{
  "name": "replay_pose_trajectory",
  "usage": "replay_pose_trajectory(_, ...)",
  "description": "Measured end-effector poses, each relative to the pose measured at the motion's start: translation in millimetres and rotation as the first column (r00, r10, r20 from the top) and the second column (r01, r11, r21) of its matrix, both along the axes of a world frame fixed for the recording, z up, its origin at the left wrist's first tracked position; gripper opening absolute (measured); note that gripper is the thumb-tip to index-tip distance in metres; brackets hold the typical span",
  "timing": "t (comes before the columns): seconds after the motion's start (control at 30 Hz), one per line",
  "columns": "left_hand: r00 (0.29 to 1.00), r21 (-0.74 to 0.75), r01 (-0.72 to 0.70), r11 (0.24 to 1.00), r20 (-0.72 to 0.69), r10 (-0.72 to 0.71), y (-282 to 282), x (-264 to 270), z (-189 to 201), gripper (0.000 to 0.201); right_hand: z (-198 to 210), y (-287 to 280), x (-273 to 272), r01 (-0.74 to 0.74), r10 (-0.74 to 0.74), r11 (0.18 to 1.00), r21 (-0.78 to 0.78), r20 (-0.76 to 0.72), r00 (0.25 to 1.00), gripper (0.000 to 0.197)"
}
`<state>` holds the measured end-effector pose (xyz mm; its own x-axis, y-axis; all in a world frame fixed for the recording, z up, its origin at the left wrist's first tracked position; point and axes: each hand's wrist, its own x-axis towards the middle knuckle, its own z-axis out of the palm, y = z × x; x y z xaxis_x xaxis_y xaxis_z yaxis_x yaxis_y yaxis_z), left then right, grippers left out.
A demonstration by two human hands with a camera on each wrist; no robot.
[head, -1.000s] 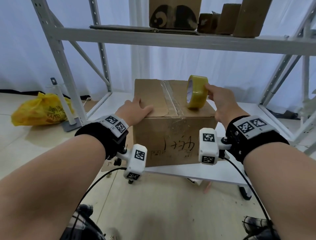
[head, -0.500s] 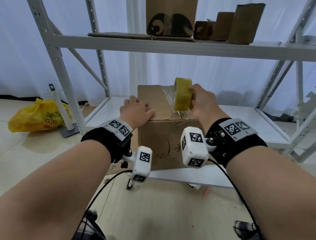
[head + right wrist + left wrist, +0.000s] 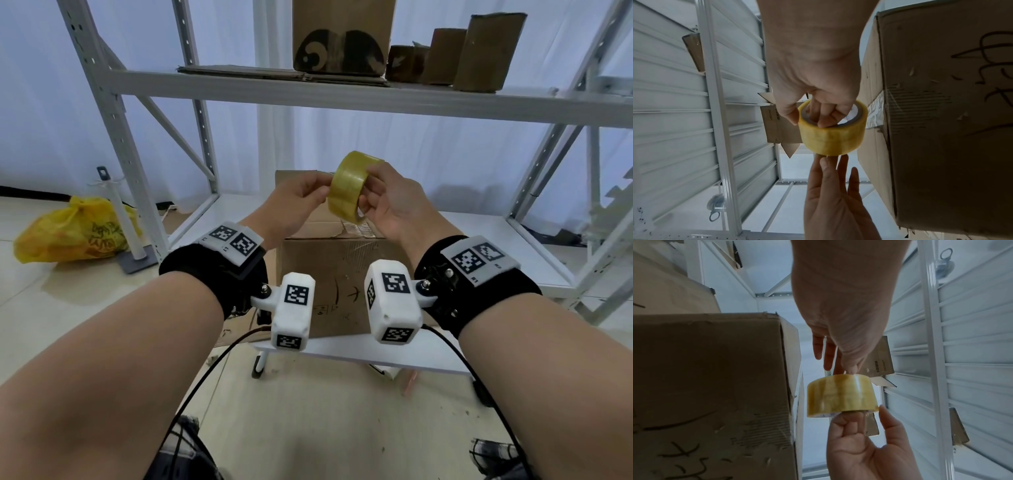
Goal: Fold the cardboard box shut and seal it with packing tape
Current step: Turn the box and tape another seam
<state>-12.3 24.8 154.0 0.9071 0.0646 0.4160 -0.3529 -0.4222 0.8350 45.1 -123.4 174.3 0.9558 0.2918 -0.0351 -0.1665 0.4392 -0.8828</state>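
The brown cardboard box (image 3: pixel 342 274) stands on the low white shelf, flaps down, with old clear tape along its top seam. The yellowish packing tape roll (image 3: pixel 346 192) is held in the air above the box's near edge. My right hand (image 3: pixel 368 192) grips it with fingers hooked inside the core and the thumb on the outside, as the right wrist view shows (image 3: pixel 807 118). My left hand (image 3: pixel 322 190) touches the roll's outer band with thumb and fingertip, its other fingers fairly straight (image 3: pixel 830 162). In the left wrist view the roll (image 3: pixel 840 395) hangs beside the box (image 3: pixel 705 369).
The box sits on a white shelf board (image 3: pixel 513 240) of a metal rack. An upper shelf (image 3: pixel 239 92) carries several cardboard boxes (image 3: pixel 342 34). On the floor at left lie a yellow plastic bag (image 3: pixel 68 233) and a white post on a base (image 3: pixel 120 219).
My right hand lifted the tape roll off the box top and drew it toward me. My left hand left the box flap and came up to touch the roll.
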Motion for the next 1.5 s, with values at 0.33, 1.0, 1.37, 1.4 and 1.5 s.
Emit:
replay_pose_trajectory(0.33,0.982,-0.034,-0.147,0.988,-0.123,0.142,6.0,2.3,-0.9,0.02,-1.2,0.2,-4.7,-0.025,0.053,0.99,-0.136,0.205,0.977,0.016)
replay_pose_trajectory(1.0,0.973,-0.251,-0.128,0.96,-0.219,0.072,-0.2,0.0,5.7,0.017,-3.2,5.4,-7.4,0.016,0.027,0.988,-0.156,0.27,0.962,0.02)
replay_pose_trajectory(1.37,0.954,-0.076,0.212,0.974,-0.2,-0.223,0.1,-3.8,9.9,0.042,2.5,-2.2,-9.5,0.071,-0.071,0.997,0.037,0.006,0.997,0.013)
replay_pose_trajectory(1.4,0.956,-0.083,0.203,0.976,-0.2,-0.216,-0.8,-3.7,9.7,0.04,2.6,-3.5,-10.4,0.06,-0.058,0.998,-0.035,0.033,0.998,0.008)
replay_pose_trajectory(1.5,0.964,-0.153,0.127,0.98,-0.215,-0.158,-2.3,-2.8,8.6,0.034,3.6,-5.4,-14.5,0.017,-0.001,0.988,-0.151,0.107,0.994,0.003)
